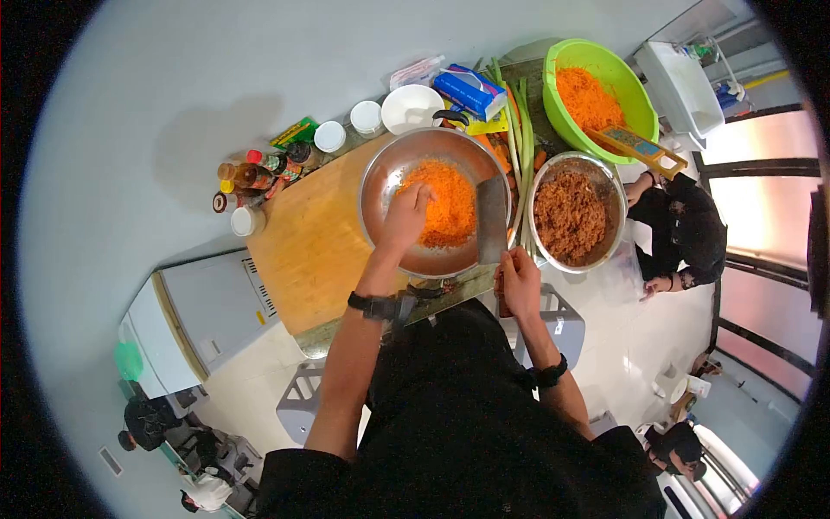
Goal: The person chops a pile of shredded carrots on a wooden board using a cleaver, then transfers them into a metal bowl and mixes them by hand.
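In the centre of the frame, the right hand (520, 281) has its grip closed on a cleaver (491, 221). The cleaver's long axis runs up the frame, with the blade pointing toward the top edge over the right rim of a steel bowl (380, 186). The left hand (406, 216) rests on the shredded carrot (450, 203) inside the bowl; I cannot tell whether its grip is open or closed.

Bare board (303, 246) left of bowl (380, 177) (bottles (251, 177) beyond)

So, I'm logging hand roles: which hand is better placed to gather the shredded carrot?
Left, probably: the left hand is on the shredded carrot in the steel bowl; the right hand grips the cleaver.
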{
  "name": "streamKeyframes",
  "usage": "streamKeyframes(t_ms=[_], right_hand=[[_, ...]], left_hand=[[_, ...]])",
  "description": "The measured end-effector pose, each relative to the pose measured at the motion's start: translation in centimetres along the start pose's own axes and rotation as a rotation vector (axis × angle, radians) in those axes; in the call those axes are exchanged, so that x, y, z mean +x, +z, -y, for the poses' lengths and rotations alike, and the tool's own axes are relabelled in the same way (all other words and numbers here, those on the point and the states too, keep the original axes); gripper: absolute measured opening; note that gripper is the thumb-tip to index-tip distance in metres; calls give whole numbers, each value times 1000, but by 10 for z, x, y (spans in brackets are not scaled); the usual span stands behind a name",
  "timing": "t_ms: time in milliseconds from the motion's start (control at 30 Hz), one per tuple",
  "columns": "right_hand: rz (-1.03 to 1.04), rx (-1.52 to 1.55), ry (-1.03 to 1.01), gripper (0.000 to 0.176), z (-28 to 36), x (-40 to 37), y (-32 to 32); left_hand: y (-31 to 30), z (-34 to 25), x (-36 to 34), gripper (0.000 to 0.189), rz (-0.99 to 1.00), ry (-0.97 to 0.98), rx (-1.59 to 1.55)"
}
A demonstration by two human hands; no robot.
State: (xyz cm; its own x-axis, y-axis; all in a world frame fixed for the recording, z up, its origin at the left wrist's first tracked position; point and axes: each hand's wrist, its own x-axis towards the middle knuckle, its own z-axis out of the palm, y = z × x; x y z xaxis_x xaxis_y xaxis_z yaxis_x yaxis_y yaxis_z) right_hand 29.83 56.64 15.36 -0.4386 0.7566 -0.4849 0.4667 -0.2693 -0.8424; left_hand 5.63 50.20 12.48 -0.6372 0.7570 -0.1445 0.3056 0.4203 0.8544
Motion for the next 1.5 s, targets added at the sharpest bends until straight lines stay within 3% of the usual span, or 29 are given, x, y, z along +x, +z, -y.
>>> streamKeyframes(t_ms=[67,100,267,300,367,400,467,500,567,600,667,700,767,967,1067,1200,1267,1367,1500], right_hand=[[-17,-30,0,25,-2,0,1],[-36,-60,-4,26,-3,0,1],[-18,-103,-12,24,-6,1,6],[-15,-102,-15,22,-7,0,7],[-17,-88,-16,24,-13,-1,7],[-14,-77,-28,26,-10,-2,7],[0,-103,-21,25,-1,-2,8],[5,-127,-3,25,4,-3,10],[27,-144,-29,24,5,-2,10],[35,-158,-49,24,5,0,10],[44,-194,-83,23,7,4,11],[44,-226,-108,22,8,5,12],[47,-275,-157,20,1,12,13],[17,-348,-213,19,4,6,25],[-14,-536,-410,19,0,-1,42],[157,-699,-607,24,28,-37,99],[219,-781,-687,26,34,-47,129],[294,-859,-840,23,32,-55,169],[355,-926,-944,25,-4,-55,225]], left_hand=[[-7,-12,-2,23,-83,201,-209],[-5,-8,-3,23,-82,202,-209],[9,53,-10,10,-158,710,608],[4,46,-10,10,-162,707,610],[-10,26,-14,20,214,100,161],[-8,33,-16,20,210,98,161],[-8,45,-18,21,-71,330,151],[-14,41,-21,21,-84,327,156],[-26,32,-31,16,102,-212,-171],[-28,38,-35,16,90,-210,-171],[-30,60,-49,14,-267,159,-24],[-38,56,-57,14,-274,160,-24],[-59,43,-74,14,-180,-189,-158],[-73,98,-113,18,-196,-65,-102],[-71,101,-134,20,-116,-145,-238],[-61,105,-146,24,52,-106,-491],[-73,85,-153,29,38,-249,-668],[-81,107,-158,32,-23,-415,-702],[-106,145,-183,31,-115,-377,-473]])
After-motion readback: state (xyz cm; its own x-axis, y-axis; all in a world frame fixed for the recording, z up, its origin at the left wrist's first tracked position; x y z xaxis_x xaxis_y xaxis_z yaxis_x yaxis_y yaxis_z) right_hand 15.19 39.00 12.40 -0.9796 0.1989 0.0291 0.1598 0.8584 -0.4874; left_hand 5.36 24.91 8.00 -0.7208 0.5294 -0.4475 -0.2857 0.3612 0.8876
